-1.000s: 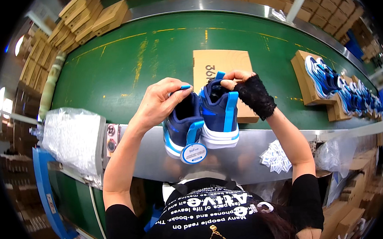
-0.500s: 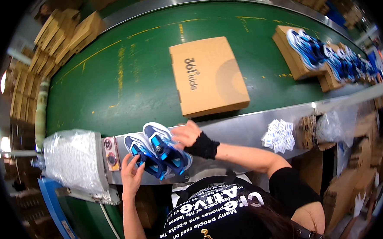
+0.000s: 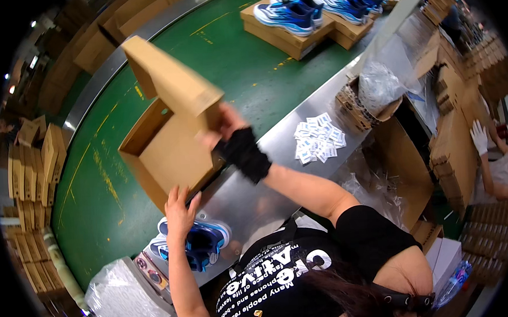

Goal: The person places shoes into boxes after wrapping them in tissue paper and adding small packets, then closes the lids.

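Note:
A brown cardboard shoe box (image 3: 168, 163) lies opened on the green conveyor, bare cardboard showing inside. My right hand (image 3: 226, 128), in a black fingerless wrist cover, grips the edge of its raised lid (image 3: 175, 76), which is blurred by motion. At the near edge of the box is my left hand (image 3: 180, 211), fingers apart and touching the rim. Under my left forearm, a pair of blue and white sneakers (image 3: 209, 238) rests on the metal ledge, partly hidden by the arm.
White paper packets (image 3: 320, 138) lie heaped on the metal ledge. Beyond them stands a carton holding clear plastic (image 3: 376, 86). More sneakers (image 3: 289, 13) sit on boxes at the far right. A plastic-wrapped stack of paper (image 3: 123, 297) is at lower left.
My hands have left the sneakers and gone to the shoe box. Its lid, closed before, is now lifted in my right hand. The view has turned to the right.

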Demonstrator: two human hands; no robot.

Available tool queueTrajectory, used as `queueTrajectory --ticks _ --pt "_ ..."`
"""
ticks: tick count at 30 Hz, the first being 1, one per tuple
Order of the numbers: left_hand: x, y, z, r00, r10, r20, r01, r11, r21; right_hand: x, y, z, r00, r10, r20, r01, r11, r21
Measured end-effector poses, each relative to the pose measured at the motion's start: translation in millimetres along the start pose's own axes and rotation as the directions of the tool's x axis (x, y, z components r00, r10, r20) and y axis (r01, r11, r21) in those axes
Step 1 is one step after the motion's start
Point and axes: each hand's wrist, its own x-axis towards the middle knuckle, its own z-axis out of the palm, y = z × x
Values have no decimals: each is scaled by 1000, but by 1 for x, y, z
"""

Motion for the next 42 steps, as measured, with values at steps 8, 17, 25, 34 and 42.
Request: queueTrajectory --ticks 8,17,25,34,42 --pt "-12 -63 -15 977 -137 164 146 988 -44 -25 0 -235 862 170 -478 -429 -260 -865" --pt "-54 -67 -35 933 -225 -280 146 949 -278 -44 19 -276 936 -66 -346 -317 276 -908" --pt "-183 -181 -53 648 -713 -268 402 619 -674 -9 -14 -58 899 415 -138 -424 905 -40" --pt "-379 -371 -46 381 -813 -440 907 422 4 -74 103 134 384 816 433 278 345 -897" --pt "-374 -361 -91 760 -486 -432 562 825 62 -117 138 152 645 511 568 427 376 -822"
